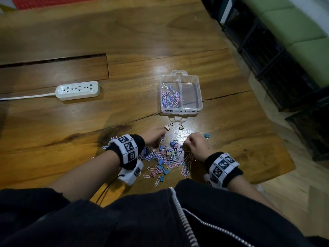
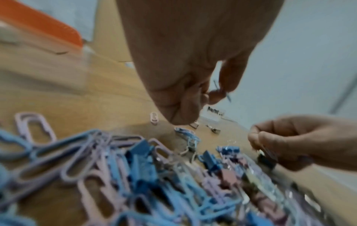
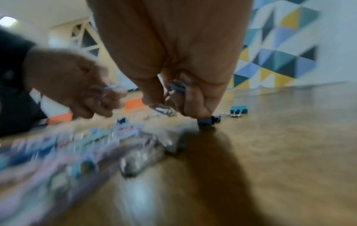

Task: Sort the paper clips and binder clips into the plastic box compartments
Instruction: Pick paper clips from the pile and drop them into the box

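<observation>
Mostly wood floor (image 1: 160,41), pwr strip (image 1: 77,90), green sofa (image 1: 293,24) nearby.

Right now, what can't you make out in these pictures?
- Box label: head view, writing too small to read.
- Left hand: fingertips hidden behind the hand in the head view; left wrist view blurred.
- Right hand grip: clip type blurred in the right wrist view.
- Pile: count impossible, clips overlap.
</observation>
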The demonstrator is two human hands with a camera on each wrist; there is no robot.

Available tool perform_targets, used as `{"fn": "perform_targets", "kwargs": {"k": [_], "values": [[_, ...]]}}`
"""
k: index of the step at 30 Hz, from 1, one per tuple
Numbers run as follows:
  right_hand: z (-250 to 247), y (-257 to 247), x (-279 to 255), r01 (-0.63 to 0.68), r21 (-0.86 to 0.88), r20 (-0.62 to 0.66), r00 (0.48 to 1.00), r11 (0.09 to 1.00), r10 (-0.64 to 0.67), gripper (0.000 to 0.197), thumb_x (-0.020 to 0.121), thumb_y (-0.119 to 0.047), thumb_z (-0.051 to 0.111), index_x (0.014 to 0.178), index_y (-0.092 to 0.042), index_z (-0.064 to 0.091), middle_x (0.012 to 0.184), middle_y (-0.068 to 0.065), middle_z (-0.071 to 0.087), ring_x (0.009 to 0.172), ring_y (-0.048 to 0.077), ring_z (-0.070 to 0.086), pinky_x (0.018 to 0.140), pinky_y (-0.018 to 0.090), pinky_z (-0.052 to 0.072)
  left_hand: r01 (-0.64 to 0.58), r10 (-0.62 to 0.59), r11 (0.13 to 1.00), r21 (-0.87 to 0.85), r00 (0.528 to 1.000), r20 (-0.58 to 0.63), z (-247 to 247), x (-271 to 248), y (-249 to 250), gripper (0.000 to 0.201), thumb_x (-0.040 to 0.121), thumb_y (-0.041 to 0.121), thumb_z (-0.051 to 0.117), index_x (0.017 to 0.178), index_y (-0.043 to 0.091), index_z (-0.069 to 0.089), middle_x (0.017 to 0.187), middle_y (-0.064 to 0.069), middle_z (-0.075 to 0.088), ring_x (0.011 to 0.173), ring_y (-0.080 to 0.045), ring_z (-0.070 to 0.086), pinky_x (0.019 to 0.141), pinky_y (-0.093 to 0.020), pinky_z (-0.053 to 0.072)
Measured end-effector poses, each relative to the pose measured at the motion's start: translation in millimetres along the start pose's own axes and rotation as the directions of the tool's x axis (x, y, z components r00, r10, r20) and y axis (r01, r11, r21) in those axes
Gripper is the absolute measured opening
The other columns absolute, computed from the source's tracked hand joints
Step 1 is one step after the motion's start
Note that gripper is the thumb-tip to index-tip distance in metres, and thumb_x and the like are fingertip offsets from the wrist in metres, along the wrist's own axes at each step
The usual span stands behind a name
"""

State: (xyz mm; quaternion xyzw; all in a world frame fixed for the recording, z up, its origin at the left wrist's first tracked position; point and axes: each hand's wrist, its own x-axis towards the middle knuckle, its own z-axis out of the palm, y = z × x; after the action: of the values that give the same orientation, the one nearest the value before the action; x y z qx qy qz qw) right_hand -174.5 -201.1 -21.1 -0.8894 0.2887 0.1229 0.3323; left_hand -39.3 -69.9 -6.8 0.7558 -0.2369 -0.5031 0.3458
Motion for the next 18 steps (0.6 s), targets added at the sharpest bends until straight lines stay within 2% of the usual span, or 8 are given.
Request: {"fn": "perform_targets", "kwargs": {"k": [3, 5, 7, 9, 12, 15, 16, 18], "values": [[-12.5, 2.7, 1.8, -0.126, 0.411, 0.075, 0.992, 0.903, 0.105, 0.018, 0.093, -0.021, 0.042, 0.078, -0.014, 0.050, 0.078, -0.002, 0.052, 0.069, 0.010, 0.048, 0.065, 0.024, 0.044, 0.075, -0.068, 0.875, -0.479, 0.997, 0.033, -2.9, -0.3, 0.1, 0.028, 0.090, 0.012, 0.029, 0.063, 0.013, 0.037, 0.047, 0.001, 0.043, 0.032, -0.009, 0.034, 0.032, -0.011, 0.025], [-19.0, 2.9, 0.0, -0.201, 0.638, 0.189, 0.977, 0.743, 0.103, 0.020, 0.093, -0.017, 0.043, 0.074, -0.016, 0.047, 0.069, -0.002, 0.052, 0.051, 0.004, 0.046, 0.048, 0.016, 0.038, 0.075, -0.068, 0.779, -0.622, 0.997, 0.036, -5.2, 3.3, 8.4, 0.032, 0.092, 0.018, 0.032, 0.061, 0.014, 0.038, 0.050, 0.000, 0.047, 0.030, -0.005, 0.035, 0.030, -0.010, 0.023], [-23.6, 1.4, -2.8, -0.269, 0.752, 0.263, 0.960, 0.602, 0.100, 0.018, 0.093, -0.014, 0.043, 0.077, -0.015, 0.051, 0.063, -0.001, 0.050, 0.038, 0.000, 0.042, 0.037, 0.012, 0.033, 0.072, -0.075, 0.742, -0.667, 0.997, 0.023, -9.7, 9.3, 24.8, 0.029, 0.093, 0.021, 0.040, 0.065, 0.014, 0.045, 0.046, 0.004, 0.048, 0.030, -0.004, 0.036, 0.028, -0.010, 0.024], [-26.6, 1.5, -3.1, -0.287, 0.752, 0.290, 0.952, 0.593, 0.094, 0.020, 0.094, -0.012, 0.041, 0.082, -0.016, 0.055, 0.061, -0.001, 0.049, 0.036, 0.000, 0.042, 0.036, 0.011, 0.032, 0.073, -0.090, 0.748, -0.660, 0.996, 0.008, -15.8, 15.9, 44.1, 0.019, 0.092, 0.013, 0.045, 0.073, 0.011, 0.049, 0.042, 0.005, 0.047, 0.030, -0.003, 0.036, 0.026, -0.012, 0.027], [-34.2, 2.8, -2.2, -0.287, 0.689, 0.305, 0.948, 0.666, 0.093, 0.026, 0.095, -0.012, 0.038, 0.078, -0.014, 0.057, 0.061, 0.000, 0.046, 0.038, 0.003, 0.038, 0.036, 0.013, 0.028, 0.053, -0.116, 0.755, -0.653, 0.992, -0.054, -26.0, 24.8, 76.0, 0.023, 0.089, 0.004, 0.043, 0.067, 0.011, 0.043, 0.041, 0.006, 0.046, 0.029, -0.003, 0.036, 0.027, -0.012, 0.027], [-47.9, 1.7, 1.1, -0.308, 0.681, 0.327, 0.940, 0.665, 0.101, 0.026, 0.093, -0.022, 0.044, 0.071, -0.013, 0.054, 0.059, -0.001, 0.046, 0.041, 0.006, 0.039, 0.035, 0.014, 0.029, 0.014, -0.152, 0.719, -0.695, 0.979, -0.138, -34.4, 32.2, 101.3, 0.014, 0.092, 0.006, 0.042, 0.079, 0.006, 0.047, 0.067, -0.004, 0.050, 0.049, -0.009, 0.048, 0.038, -0.015, 0.044], [-53.0, 0.9, 3.1, -0.296, 0.679, 0.325, 0.942, 0.672, 0.087, 0.024, 0.091, -0.022, 0.048, 0.070, -0.012, 0.052, 0.059, 0.000, 0.045, 0.041, 0.007, 0.040, 0.036, 0.014, 0.030, 0.001, -0.159, 0.686, -0.727, 0.976, -0.149, -36.7, 34.3, 106.2, 0.010, 0.092, 0.010, 0.043, 0.093, 0.003, 0.050, 0.082, -0.010, 0.053, 0.061, -0.014, 0.052, 0.049, -0.019, 0.051], [-64.1, -4.4, 9.0, -0.254, 0.682, 0.305, 0.951, 0.686, 0.049, 0.019, 0.087, -0.014, 0.054, 0.068, -0.011, 0.050, 0.059, 0.002, 0.046, 0.040, 0.006, 0.043, 0.036, 0.015, 0.035, -0.004, -0.162, 0.637, -0.771, 0.977, -0.139, -40.7, 42.4, 109.0, 0.038, 0.092, 0.022, 0.046, 0.126, 0.005, 0.042, 0.126, -0.017, 0.046, 0.098, -0.028, 0.055, 0.083, -0.035, 0.053]]}}
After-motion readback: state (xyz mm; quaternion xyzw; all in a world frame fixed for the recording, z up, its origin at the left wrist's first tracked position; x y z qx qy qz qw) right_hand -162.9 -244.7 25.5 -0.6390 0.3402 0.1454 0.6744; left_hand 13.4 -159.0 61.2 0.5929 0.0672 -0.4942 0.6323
